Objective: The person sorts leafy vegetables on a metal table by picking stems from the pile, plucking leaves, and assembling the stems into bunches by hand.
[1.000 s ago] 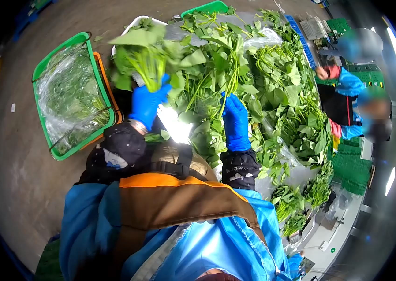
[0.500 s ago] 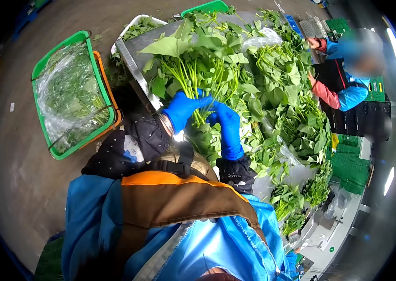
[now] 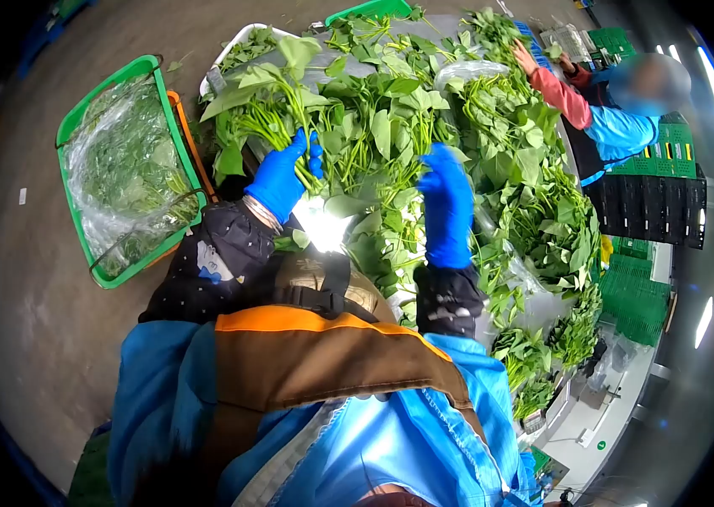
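Note:
My left hand [image 3: 279, 179], in a blue glove, is closed round the stems of a bunch of leafy greens [image 3: 266, 117]. The bunch has long pale-green stems and broad leaves, and it is held up over the table's left edge. My right hand [image 3: 448, 203], gloved in blue too, is over the pile of leafy greens [image 3: 534, 182] on the table. Motion blurs its fingers, so whether they hold a stem is unclear. Loose stems and leaves lie between and around both hands.
At left, a green basket [image 3: 76, 198] holds greens under clear plastic, with an orange basket [image 3: 190, 139] beneath it. A white basket [image 3: 215, 71] stands by the table. Plastic bags [image 3: 468, 74] lie among the greens. Across the table, a co-worker's hand [image 3: 526, 59] touches greens.
My left hand has moved left with the bunch, away from my right hand. My right hand has shifted right and over the pile. The co-worker's arms have reached towards the table's far end.

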The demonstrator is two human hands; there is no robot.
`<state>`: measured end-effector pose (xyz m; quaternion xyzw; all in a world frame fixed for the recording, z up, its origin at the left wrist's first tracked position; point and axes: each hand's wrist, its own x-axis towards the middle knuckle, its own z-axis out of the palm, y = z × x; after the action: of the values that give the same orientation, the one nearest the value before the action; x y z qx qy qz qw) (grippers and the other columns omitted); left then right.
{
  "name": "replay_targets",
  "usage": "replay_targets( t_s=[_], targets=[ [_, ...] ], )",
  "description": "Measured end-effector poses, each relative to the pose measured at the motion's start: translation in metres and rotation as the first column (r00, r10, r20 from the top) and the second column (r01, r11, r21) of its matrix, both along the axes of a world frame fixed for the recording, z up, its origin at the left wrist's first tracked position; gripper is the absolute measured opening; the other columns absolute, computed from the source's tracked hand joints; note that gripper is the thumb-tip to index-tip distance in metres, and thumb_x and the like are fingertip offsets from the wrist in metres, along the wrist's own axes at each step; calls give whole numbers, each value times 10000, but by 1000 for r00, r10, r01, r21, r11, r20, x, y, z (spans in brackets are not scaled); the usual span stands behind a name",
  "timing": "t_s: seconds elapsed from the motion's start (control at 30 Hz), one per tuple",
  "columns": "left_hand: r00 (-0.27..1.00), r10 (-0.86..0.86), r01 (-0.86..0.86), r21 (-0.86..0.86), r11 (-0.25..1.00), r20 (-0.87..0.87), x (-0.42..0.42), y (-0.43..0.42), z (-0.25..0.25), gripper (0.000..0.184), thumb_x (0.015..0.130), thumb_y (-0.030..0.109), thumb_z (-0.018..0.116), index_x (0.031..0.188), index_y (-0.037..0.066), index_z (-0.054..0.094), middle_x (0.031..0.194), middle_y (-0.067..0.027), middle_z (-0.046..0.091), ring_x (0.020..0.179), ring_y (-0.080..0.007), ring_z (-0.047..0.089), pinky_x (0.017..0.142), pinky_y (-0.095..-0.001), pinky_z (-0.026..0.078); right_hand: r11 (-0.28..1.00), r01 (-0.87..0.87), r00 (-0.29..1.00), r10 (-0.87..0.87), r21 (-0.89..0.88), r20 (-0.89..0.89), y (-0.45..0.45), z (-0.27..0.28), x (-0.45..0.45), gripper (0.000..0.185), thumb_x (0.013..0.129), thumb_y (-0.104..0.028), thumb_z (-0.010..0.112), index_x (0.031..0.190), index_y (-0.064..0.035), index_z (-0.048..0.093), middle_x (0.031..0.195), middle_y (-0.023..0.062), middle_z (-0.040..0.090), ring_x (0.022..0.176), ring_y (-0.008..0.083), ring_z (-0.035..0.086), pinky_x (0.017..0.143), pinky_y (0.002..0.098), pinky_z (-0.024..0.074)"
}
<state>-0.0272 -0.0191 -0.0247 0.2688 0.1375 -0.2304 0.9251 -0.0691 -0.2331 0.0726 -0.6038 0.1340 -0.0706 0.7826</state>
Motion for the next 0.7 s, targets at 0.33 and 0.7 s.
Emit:
replay_targets(
  t_s=[0.33, 0.7],
  targets=[
    [899, 157, -187, 34, 982, 408, -9, 28, 110, 338, 880, 204, 500, 1138, -9, 449, 741, -29, 495, 611, -128, 443, 625, -268, 384, 935, -237, 955, 175, -264, -238, 16, -56, 29, 130, 804, -140, 582, 843, -20, 616, 730, 38, 616, 583, 95, 546, 519, 215, 429],
    [986, -139, 149, -118, 982, 88, 1, -38, 28, 312, 870, 171, 505, 1137, 11, 484, 988, -78, 584, 839, -185, 565, 719, -298, 466, 897, 32, 995, -68, 442, 66, 16, -13, -3, 271, 841, -85, 535, 1103, -30, 493, 869, 40, 534, 735, 124, 509, 659, 236, 415]
  ],
)
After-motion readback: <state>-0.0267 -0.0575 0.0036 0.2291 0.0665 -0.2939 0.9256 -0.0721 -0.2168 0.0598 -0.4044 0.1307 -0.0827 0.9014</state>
